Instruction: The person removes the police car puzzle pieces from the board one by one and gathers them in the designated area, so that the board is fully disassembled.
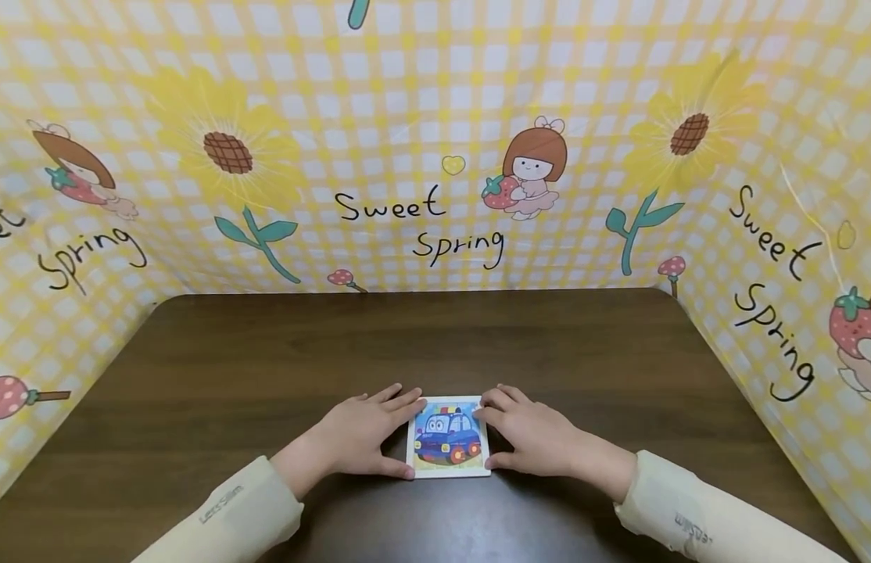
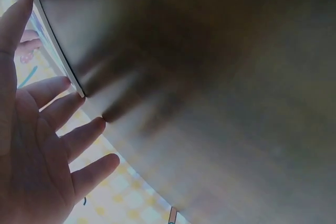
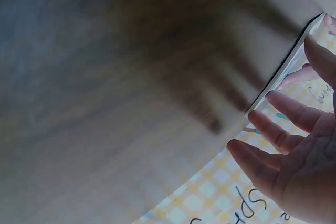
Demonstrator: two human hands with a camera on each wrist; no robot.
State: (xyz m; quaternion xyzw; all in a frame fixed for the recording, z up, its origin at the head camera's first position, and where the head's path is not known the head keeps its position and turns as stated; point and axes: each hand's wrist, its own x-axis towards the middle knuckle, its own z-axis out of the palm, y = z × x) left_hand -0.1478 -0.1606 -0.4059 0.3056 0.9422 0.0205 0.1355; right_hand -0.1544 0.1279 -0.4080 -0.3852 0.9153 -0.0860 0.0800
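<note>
A small square picture board (image 1: pixel 447 439) with a white rim lies flat on the dark wooden table, showing a blue cartoon car with eyes and coloured roof lights. My left hand (image 1: pixel 358 434) rests at its left side, thumb at the near corner and forefinger at the far one. On the opposite side, my right hand (image 1: pixel 541 439) touches the right edge the same way. In the left wrist view, the fingers of the left hand (image 2: pixel 39 135) are spread and fairly straight along the board's edge (image 2: pixel 55 43). The right wrist view shows the right hand (image 3: pixel 299 150) with similarly extended fingers.
The brown table (image 1: pixel 407 336) stretches out beyond and to both sides of the board. A yellow checked cloth (image 1: pixel 386 125) with sunflowers and "Sweet Spring" lettering hangs behind the table and along its left and right sides.
</note>
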